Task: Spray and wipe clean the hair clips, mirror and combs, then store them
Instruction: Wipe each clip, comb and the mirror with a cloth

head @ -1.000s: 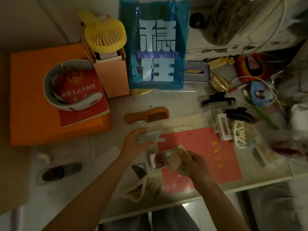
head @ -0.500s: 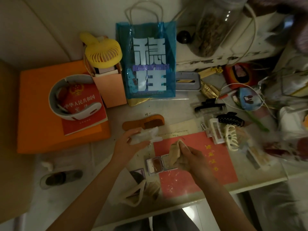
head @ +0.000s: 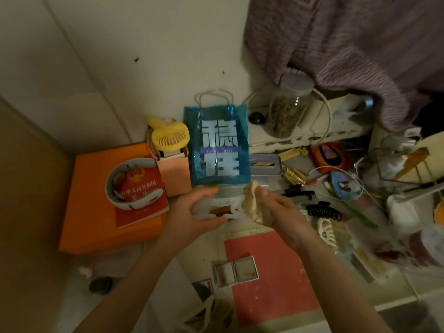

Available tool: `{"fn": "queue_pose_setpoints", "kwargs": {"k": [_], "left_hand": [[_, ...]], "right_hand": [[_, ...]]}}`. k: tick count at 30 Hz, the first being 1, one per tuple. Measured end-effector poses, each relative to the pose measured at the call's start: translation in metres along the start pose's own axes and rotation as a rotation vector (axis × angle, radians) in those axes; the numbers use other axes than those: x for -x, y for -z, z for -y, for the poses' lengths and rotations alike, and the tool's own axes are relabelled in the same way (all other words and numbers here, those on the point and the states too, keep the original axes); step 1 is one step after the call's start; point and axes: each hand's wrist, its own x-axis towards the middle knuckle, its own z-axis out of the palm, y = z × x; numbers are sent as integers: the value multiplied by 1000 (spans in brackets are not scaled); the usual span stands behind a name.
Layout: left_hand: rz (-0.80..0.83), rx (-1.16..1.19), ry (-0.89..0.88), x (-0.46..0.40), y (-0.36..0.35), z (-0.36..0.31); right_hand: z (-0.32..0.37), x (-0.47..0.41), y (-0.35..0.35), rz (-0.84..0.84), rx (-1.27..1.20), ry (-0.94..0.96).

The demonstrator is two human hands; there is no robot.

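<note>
My left hand holds a clear translucent hair clip up over the table. My right hand grips a beige cloth bunched against the clip's right end. Behind the clip a bit of the brown wooden comb shows through. A small open folding mirror lies on the red mat below my hands. To the right lie a black claw clip, another black clip and a cream claw clip.
A blue plastic gift bag stands at the back, with a yellow fan and pink box to its left. An orange box bears a red book. Clutter, a glass jar and purple cloth fill the right.
Both hands rose from over the mirror toward the blue bag, and the cloth now meets the clear clip. The camera tilted up, showing more wall.
</note>
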Motion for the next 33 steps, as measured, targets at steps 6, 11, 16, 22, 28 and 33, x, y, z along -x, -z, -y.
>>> {"fn": "queue_pose_setpoints", "kwargs": {"k": [6,11,16,22,28,33], "left_hand": [[31,-35,-57,8,15,-31],[82,-149,-147,12,27,-53],[116,-211,-189,12,39,-75],[5,8,-134,12,40,-101],[-132,203,-26,12,35,-112],[-166,298,24,11,31,-115]], "right_hand": [[22,2,-9,114,1,44],[31,8,-12,197,7,71],[38,13,-21,205,-70,99],[40,17,-35,113,-232,184],[46,25,-49,-18,-289,291],[49,30,-55,-59,-290,356]]}}
